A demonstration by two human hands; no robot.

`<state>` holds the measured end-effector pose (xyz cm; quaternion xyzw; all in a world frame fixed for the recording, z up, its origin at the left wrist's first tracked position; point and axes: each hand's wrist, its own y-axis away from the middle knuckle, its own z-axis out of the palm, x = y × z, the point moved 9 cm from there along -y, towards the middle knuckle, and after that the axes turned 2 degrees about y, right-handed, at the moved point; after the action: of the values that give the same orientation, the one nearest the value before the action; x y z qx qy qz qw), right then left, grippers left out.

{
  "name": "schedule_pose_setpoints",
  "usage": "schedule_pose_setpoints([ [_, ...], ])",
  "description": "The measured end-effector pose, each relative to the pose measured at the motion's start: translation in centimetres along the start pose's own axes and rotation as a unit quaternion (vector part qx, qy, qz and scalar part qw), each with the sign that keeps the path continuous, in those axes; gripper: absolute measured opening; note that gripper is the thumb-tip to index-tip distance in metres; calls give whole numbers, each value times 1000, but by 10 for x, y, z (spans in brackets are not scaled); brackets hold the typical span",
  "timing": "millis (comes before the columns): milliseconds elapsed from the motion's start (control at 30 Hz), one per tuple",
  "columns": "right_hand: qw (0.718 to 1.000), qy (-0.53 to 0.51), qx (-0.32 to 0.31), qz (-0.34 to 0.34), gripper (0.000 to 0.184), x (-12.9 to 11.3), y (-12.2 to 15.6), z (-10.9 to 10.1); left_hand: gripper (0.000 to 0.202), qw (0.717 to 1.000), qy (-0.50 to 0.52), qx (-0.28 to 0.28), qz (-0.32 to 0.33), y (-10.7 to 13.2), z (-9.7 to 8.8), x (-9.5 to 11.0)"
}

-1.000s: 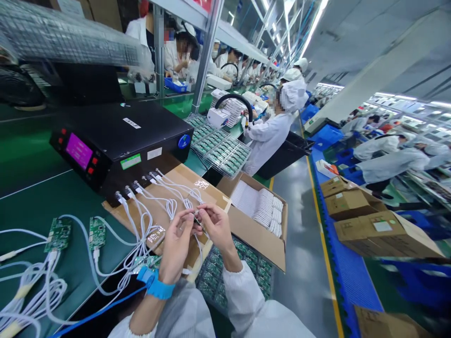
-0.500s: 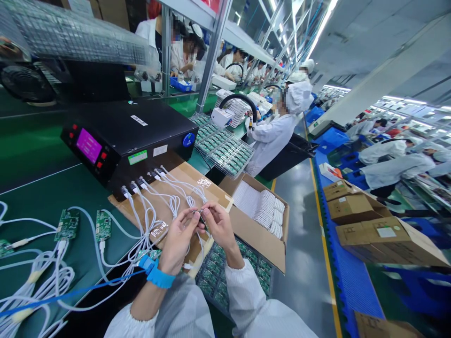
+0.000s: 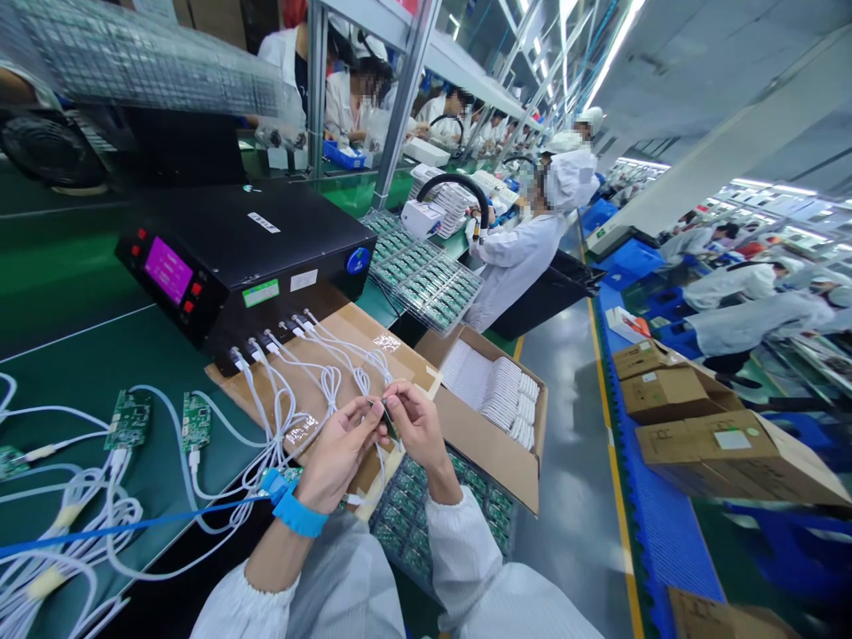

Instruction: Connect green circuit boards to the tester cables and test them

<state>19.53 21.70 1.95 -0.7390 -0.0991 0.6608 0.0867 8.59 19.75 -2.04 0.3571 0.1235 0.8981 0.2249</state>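
My left hand (image 3: 338, 451), with a blue strap at its wrist, is closed in a pinch over the cardboard sheet. Meeting it fingertip to fingertip, my right hand (image 3: 418, 429) is closed too. Between the fingers shows the dark green edge of a small circuit board (image 3: 390, 421), mostly hidden by them. White cables (image 3: 280, 417) run from the sockets of a black tester box (image 3: 266, 240) toward my hands. Below my right wrist lies a clear tray of green circuit boards (image 3: 406, 510).
Left on the green bench, circuit boards (image 3: 129, 419) hang on white cables beside coiled bundles. An open carton (image 3: 525, 475) holds stacked white pieces at right. Another tray of boards (image 3: 432, 288) juts out near a co-worker in white (image 3: 519, 257). Cartons (image 3: 732, 453) line the aisle's far side.
My hands stay together in nearly the same place, with the fingers slightly shifted. A little more of the green board shows between them. The view has moved very slightly.
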Motion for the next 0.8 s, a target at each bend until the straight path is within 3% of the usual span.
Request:
schedule_pose_setpoints([
  [300,999,0,5,-35,27,-6,1,-6,58,1000,-15,-8,21,-8,5,-2],
  [433,998,27,-33,-36,28,-3,-3,-12,64,997,-52,10,50,-10,7,-7],
  [533,997,42,-64,-32,27,-2,-10,-24,66,988,-129,35,77,4,1,6],
  [600,995,63,-66,-33,26,-6,-17,-36,58,969,-215,33,118,21,-3,36],
  [667,990,106,-82,-35,25,-11,-26,-44,46,923,-323,42,204,42,-10,86],
  [700,985,136,-104,-37,26,-13,-30,-44,43,887,-370,69,268,53,-15,118],
  [767,965,204,-157,-40,29,-17,-36,-37,50,793,-427,179,396,76,-35,181],
  [800,954,236,-181,-42,31,-18,-37,-31,55,754,-451,216,427,80,-44,205],
])
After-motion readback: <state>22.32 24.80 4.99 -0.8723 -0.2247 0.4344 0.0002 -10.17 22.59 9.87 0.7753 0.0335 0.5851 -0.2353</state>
